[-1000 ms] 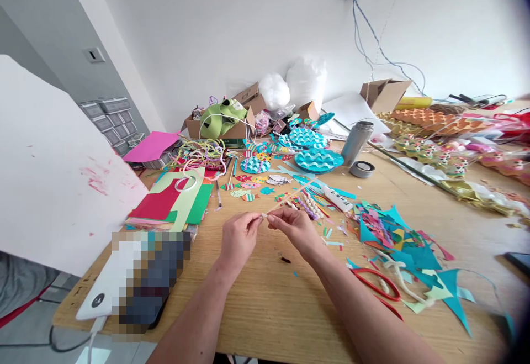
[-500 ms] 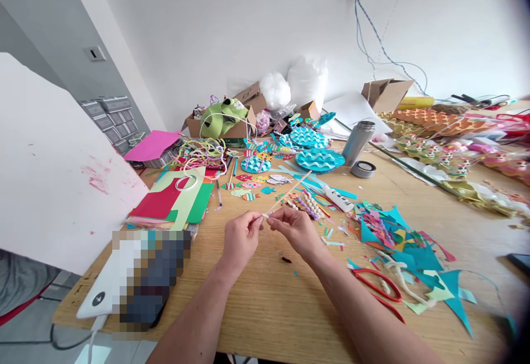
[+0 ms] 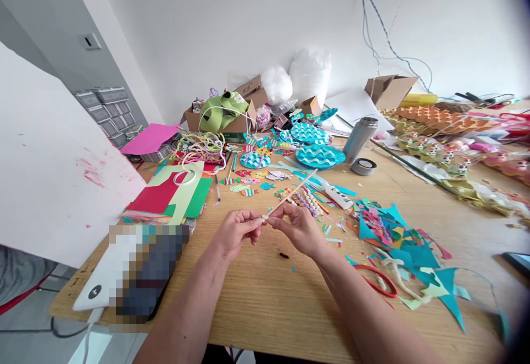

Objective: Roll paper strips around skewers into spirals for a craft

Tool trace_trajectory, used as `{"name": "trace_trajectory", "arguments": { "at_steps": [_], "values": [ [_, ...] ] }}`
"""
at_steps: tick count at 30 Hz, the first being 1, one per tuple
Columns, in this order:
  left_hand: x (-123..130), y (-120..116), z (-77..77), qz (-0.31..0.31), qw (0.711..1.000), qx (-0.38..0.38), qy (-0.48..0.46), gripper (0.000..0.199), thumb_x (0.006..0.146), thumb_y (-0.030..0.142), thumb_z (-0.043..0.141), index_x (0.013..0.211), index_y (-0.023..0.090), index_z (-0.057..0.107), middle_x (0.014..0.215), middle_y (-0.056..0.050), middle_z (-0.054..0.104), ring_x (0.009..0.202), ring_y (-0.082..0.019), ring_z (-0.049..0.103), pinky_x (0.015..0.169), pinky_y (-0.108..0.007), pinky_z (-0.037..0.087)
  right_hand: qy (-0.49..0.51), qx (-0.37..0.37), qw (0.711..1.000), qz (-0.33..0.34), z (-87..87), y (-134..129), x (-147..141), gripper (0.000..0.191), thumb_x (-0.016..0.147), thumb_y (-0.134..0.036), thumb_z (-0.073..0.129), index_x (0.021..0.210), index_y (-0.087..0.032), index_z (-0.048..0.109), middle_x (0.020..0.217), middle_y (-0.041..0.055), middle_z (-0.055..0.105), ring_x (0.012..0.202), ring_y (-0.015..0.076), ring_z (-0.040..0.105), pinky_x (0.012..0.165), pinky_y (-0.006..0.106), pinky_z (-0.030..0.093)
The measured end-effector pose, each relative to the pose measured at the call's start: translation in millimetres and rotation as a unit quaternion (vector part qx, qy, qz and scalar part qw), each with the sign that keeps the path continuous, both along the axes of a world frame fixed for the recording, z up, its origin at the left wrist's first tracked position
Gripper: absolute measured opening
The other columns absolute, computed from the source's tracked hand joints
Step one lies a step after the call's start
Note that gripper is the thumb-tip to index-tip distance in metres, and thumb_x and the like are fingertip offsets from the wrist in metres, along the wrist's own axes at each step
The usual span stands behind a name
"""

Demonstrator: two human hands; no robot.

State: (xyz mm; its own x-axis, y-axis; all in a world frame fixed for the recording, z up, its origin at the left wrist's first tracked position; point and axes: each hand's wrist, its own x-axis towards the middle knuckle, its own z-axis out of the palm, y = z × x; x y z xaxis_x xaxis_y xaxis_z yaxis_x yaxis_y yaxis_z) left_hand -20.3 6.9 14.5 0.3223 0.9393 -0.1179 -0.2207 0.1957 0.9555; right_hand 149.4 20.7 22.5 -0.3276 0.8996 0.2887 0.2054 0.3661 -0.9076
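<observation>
Above the wooden table (image 3: 265,297), a thin wooden stick (image 3: 295,190) slants up and away to the right. My right hand (image 3: 300,232) is pinched on its near end, thumb against forefinger. A small whitish piece (image 3: 264,218) sits at that end, too small to make out. My left hand (image 3: 240,234) pinches this piece from the other side, so the fingertips of both hands nearly meet. Beyond them lie several paper fish (image 3: 249,192) and twisted strips (image 3: 307,202). A white glue tube (image 3: 337,196) lies to the right of the stick.
Paper scraps (image 3: 414,253) and red-handled scissors (image 3: 379,278) lie right of my forearm. Coloured paper sheets (image 3: 194,201) and a phone (image 3: 151,275) are at left. Farther back stand a steel flask (image 3: 360,138), its lid (image 3: 364,166) and blue wavy discs (image 3: 319,157).
The stick's far tip has shifted slightly right. My left hand has turned a little, its lower fingers showing more, while both hands keep their pinch. The view has moved slightly.
</observation>
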Motion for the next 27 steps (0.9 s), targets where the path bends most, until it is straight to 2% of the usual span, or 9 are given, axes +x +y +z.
{"name": "trace_trajectory", "arguments": {
  "at_steps": [4, 8, 12, 17, 21, 23, 27],
  "values": [
    [-5, 2, -0.8, -0.037, 0.997, -0.05, -0.045, 0.018, 0.068, 0.028, 0.067, 0.072, 0.01, 0.065, 0.051, 0.002, 0.051, 0.042, -0.005, 0.043, 0.042, -0.017, 0.033, 0.058, -0.046, 0.997, 0.035, -6.6, 4, 1, 0.017, 0.073, -0.033, 0.065, 0.069, -0.016, 0.065, 0.066, 0.0016, 0.063, 0.063, 0.0139, 0.055, 0.063, 0.026, 0.043],
    [-7, 4, -1.8, -0.055, 0.995, -0.072, -0.045, 0.019, 0.069, 0.029, 0.067, 0.074, 0.011, 0.066, 0.049, 0.003, 0.048, 0.041, -0.005, 0.043, 0.041, -0.018, 0.032, 0.123, -0.117, 0.983, 0.073, -12.4, 8, 0, 0.016, 0.071, -0.033, 0.067, 0.073, -0.016, 0.068, 0.068, 0.0019, 0.065, 0.065, 0.0146, 0.057, 0.065, 0.027, 0.044],
    [-8, 3, -0.4, -0.058, 0.996, -0.064, -0.03, 0.017, 0.07, 0.029, 0.066, 0.074, 0.013, 0.066, 0.053, 0.002, 0.053, 0.045, -0.006, 0.047, 0.045, -0.018, 0.036, 0.127, -0.123, 0.982, 0.07, -11.9, 8, 0, 0.013, 0.072, -0.03, 0.066, 0.073, -0.017, 0.069, 0.068, 0.0011, 0.066, 0.065, 0.0137, 0.058, 0.065, 0.026, 0.044],
    [-5, 2, 0.6, -0.033, 0.998, -0.011, 0.054, 0.027, 0.072, 0.035, 0.064, 0.084, 0.011, 0.065, 0.071, -0.006, 0.064, 0.06, -0.011, 0.058, 0.057, -0.023, 0.046, 0.096, -0.104, 0.99, 0.027, -12.8, 8, 1, 0.015, 0.072, -0.031, 0.065, 0.072, -0.017, 0.068, 0.072, 0.0021, 0.067, 0.067, 0.015, 0.059, 0.066, 0.026, 0.044],
    [1, 4, -5.6, 0.041, 0.987, 0.078, 0.136, 0.039, 0.071, 0.035, 0.065, 0.103, 0.014, 0.059, 0.081, -0.009, 0.068, 0.072, -0.016, 0.063, 0.061, -0.025, 0.049, 0.076, -0.103, 0.992, -0.002, -14.6, 10, 1, 0.017, 0.071, -0.034, 0.064, 0.07, -0.017, 0.068, 0.066, 0.0013, 0.065, 0.063, 0.0147, 0.058, 0.062, 0.026, 0.044],
    [4, 4, -9.1, 0.081, 0.974, 0.123, 0.173, 0.034, 0.071, 0.034, 0.064, 0.099, 0.014, 0.06, 0.08, -0.008, 0.069, 0.072, -0.017, 0.064, 0.065, -0.027, 0.049, 0.062, -0.101, 0.993, -0.006, -14.3, 10, 0, 0.019, 0.071, -0.036, 0.064, 0.07, -0.017, 0.068, 0.064, 0.0011, 0.064, 0.061, 0.0143, 0.057, 0.061, 0.026, 0.043],
    [7, 3, -11.9, 0.109, 0.957, 0.165, 0.212, 0.021, 0.076, 0.033, 0.058, 0.083, 0.014, 0.062, 0.078, -0.009, 0.07, 0.072, -0.018, 0.065, 0.066, -0.027, 0.05, 0.049, -0.097, 0.994, -0.01, -13.2, 9, -1, 0.031, 0.075, -0.045, 0.059, 0.071, -0.016, 0.069, 0.065, 0.0031, 0.065, 0.063, 0.0162, 0.058, 0.063, 0.027, 0.043]
  ]
}}
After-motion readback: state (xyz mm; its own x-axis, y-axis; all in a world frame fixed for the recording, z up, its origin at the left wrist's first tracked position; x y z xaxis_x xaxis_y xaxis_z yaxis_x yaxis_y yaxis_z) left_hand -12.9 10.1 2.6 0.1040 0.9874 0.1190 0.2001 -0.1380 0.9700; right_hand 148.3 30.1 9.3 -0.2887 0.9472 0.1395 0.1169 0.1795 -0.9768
